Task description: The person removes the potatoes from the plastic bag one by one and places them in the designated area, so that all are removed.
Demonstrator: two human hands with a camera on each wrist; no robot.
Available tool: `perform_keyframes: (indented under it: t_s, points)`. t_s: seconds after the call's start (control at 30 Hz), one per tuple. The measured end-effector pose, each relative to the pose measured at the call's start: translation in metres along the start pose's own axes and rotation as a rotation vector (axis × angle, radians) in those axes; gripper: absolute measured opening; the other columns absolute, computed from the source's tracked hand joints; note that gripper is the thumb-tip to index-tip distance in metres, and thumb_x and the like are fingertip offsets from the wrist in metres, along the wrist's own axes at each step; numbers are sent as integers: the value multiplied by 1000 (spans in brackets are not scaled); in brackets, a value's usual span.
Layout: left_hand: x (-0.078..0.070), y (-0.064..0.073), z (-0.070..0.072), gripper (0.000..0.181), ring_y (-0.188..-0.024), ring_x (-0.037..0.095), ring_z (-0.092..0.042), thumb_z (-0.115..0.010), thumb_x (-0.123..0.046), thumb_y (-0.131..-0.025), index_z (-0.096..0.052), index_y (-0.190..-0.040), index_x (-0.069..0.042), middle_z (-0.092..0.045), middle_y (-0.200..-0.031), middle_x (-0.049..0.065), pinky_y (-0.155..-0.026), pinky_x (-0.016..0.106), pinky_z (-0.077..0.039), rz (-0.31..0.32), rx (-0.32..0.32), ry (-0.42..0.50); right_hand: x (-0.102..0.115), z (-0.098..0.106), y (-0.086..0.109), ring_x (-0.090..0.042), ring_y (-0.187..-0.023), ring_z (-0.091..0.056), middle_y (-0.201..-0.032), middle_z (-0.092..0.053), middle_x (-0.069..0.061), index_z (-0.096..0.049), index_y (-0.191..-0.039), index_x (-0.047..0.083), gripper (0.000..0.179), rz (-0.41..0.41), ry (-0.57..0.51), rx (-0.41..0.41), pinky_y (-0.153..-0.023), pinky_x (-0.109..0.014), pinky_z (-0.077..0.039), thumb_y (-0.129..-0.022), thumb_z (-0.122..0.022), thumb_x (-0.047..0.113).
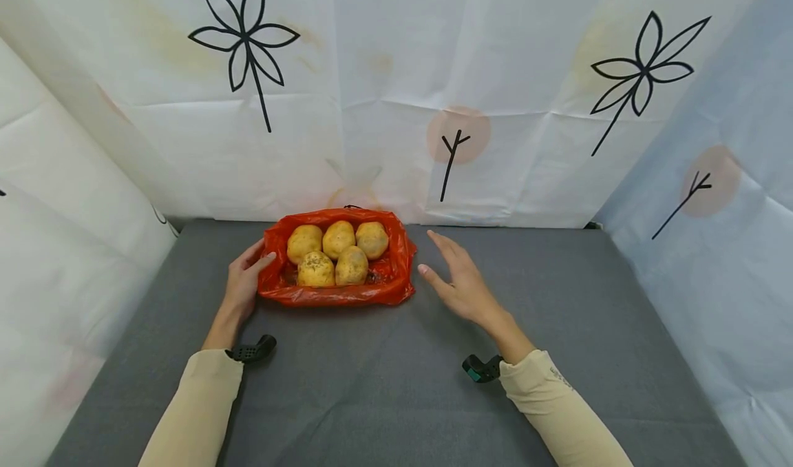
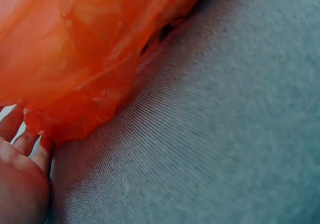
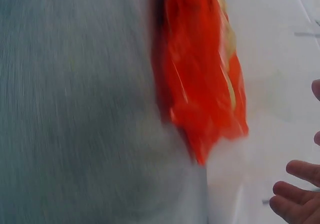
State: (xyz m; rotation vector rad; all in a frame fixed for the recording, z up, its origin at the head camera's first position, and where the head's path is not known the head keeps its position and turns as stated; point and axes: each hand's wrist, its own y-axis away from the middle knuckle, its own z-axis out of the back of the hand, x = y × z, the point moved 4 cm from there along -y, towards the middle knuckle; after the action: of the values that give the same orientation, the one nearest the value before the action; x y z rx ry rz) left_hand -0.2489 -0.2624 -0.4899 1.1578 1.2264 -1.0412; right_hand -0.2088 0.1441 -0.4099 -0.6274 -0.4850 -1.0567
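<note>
A red plastic bag lies open on the grey table and holds several yellow potatoes. My left hand lies against the bag's left side, thumb on its rim and fingers stretched along the plastic. In the left wrist view the fingertips touch the lower edge of the bag. My right hand hovers just right of the bag with straight, spread fingers, a small gap away from it. The right wrist view is blurred and shows the bag and my fingertips.
White sheets printed with black flowers wall in the table at the back and on both sides. Grey cloth stretches in front of the bag and to its right. Small black camera mounts sit at my left wrist and right wrist.
</note>
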Motion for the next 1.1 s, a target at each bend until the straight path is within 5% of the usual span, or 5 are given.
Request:
perform_keyframes:
  t_s: [0.37, 0.6, 0.87, 1.1]
  points:
    - [6, 2, 1, 64, -139, 17, -41, -61, -26, -103, -34, -158, -4, -32, -162, 16, -97, 13, -45, -8, 9, -5, 34, -54, -30, -36, -138, -41, -151, -46, -13, -43, -155, 15, 63, 58, -132, 59, -111, -62, -33, -100, -64, 37]
    - [7, 1, 2, 64, -139, 19, -41, -61, -29, -103, -35, -158, -6, -32, -162, 16, -95, 12, -46, -15, 15, -29, 39, -83, -47, -39, -121, -51, -136, -54, -20, -52, -148, 12, 58, 27, -267, 57, -96, -58, -45, -96, -71, 27]
    - [6, -1, 1, 62, -139, 19, -42, -61, -27, -103, -37, -158, -9, -33, -162, 14, -96, 13, -46, -14, 13, -15, 46, -106, -53, -31, -110, -50, -127, -49, -16, -57, -146, 16, 54, -40, -232, 41, -85, -43, -46, -95, -73, 28]
    - [7, -2, 2, 62, -139, 18, -42, -62, -27, -103, -37, -157, -8, -34, -161, 15, -96, 13, -46, -15, 6, -8, 48, -120, -52, -29, -104, -54, -129, -45, -18, -50, -150, 20, 62, -67, -159, 38, -83, -43, -47, -94, -74, 30]
